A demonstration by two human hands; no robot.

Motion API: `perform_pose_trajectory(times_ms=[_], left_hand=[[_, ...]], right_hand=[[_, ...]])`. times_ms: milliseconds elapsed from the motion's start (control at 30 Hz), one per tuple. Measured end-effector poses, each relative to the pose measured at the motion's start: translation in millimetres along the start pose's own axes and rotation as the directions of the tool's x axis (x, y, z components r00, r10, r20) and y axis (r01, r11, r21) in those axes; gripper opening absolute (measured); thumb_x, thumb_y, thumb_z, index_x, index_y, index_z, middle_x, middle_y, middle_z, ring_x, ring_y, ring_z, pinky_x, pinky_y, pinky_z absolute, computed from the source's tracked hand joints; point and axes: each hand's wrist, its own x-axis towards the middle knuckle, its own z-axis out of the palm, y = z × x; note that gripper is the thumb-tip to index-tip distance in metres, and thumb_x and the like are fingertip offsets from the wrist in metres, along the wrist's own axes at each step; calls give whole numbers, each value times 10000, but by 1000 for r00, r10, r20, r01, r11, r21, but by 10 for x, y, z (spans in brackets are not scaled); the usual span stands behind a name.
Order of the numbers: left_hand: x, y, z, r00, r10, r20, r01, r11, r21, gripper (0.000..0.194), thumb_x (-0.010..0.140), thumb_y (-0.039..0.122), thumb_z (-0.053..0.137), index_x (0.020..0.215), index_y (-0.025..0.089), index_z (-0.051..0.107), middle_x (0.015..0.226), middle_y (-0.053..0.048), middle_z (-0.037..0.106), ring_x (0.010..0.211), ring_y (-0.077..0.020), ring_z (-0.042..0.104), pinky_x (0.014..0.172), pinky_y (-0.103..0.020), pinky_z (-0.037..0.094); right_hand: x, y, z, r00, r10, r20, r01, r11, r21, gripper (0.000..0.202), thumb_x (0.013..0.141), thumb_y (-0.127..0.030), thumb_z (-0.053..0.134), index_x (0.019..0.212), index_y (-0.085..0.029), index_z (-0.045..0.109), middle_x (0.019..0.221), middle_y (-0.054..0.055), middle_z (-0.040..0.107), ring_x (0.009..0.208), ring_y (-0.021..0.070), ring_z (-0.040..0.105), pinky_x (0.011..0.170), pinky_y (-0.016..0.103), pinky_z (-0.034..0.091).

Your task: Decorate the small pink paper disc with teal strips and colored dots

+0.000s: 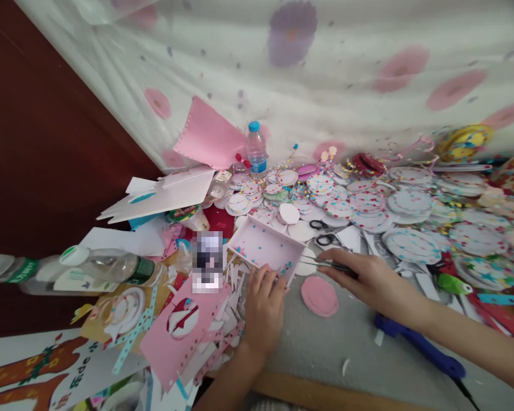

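My left hand lies over the near rim of a shallow pale pink box, its fingers hooked inside and the thumb hidden. Small blue and teal bits are scattered on the box's floor, more of them by my fingers. In my right hand is a pair of dark tweezers, pinched between thumb and fingers. Their tips point left toward the box's right end, above a white paper disc. I cannot make out anything between the tips. Just below lies a pink scalloped disc, flat on the grey mat.
Black-handled scissors lie behind the box. Decorated paper discs crowd the back and right. A blue glue gun rests under my right forearm. Left are paper scraps, a cut pink sheet and plastic bottles; another bottle stands behind.
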Motion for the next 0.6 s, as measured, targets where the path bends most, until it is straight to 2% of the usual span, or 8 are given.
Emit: perform_pose_trajectory(times_ms=[67, 133, 233, 300, 400, 500, 600], left_hand=[[-40, 20, 25, 999, -20, -49, 19, 999, -30, 264, 886, 99, 541, 1106, 225, 614, 1048, -63, 694, 1125, -256, 583, 1043, -519, 389], [-71, 36, 44, 995, -37, -92, 32, 998, -48, 281, 880, 95, 557, 1121, 230, 610, 1048, -58, 706, 1096, -252, 602, 1042, -532, 371], [-105, 50, 70, 988, -66, -140, 58, 996, -61, 281, 884, 115, 573, 1131, 245, 608, 1036, -54, 718, 1058, -245, 624, 1026, -539, 367], [-129, 51, 85, 985, -64, -160, 55, 997, -59, 286, 887, 120, 579, 1142, 248, 603, 1028, -53, 722, 1046, -243, 631, 1021, -535, 371], [-175, 43, 108, 981, -47, -186, 40, 998, -44, 316, 882, 103, 580, 1169, 235, 594, 1034, -56, 725, 1047, -248, 630, 1023, -533, 370], [-211, 34, 136, 975, -49, -219, 43, 999, -32, 316, 874, 87, 583, 1161, 217, 605, 1022, -56, 730, 1020, -245, 627, 1024, -526, 374], [-212, 34, 160, 962, -33, -271, 28, 999, -23, 283, 864, 76, 591, 1118, 196, 629, 996, -47, 735, 986, -233, 623, 1023, -510, 385]], right_hand=[[57, -11, 27, 994, -96, 44, 99, 992, -77, 272, 953, -396, 411, 1046, -219, 597, 858, 68, 708, 761, 198, 664, 674, 287, 452], [124, -51, 75, 981, -175, 80, 186, 972, -147, 245, 963, -328, 402, 1057, -210, 595, 903, 79, 710, 782, 198, 673, 662, 281, 445], [231, -140, 166, 967, -234, 100, 253, 921, -296, 184, 944, -243, 446, 1056, -174, 574, 830, 68, 705, 699, 193, 671, 582, 271, 401], [308, -196, 225, 954, -273, 126, 301, 875, -379, 124, 931, -218, 480, 984, -164, 578, 793, 55, 692, 669, 185, 661, 550, 265, 363], [430, -261, 296, 910, -351, 221, 414, 799, -436, 97, 915, -160, 504, 863, -169, 586, 798, 39, 670, 677, 160, 644, 534, 257, 318], [544, -321, 357, 867, -393, 307, 496, 741, -453, 124, 887, -90, 511, 831, -165, 593, 808, 35, 654, 684, 150, 622, 527, 266, 286], [633, -370, 408, 859, -378, 344, 504, 738, -449, 118, 861, -71, 527, 825, -159, 597, 834, 42, 648, 707, 153, 609, 534, 274, 284]])
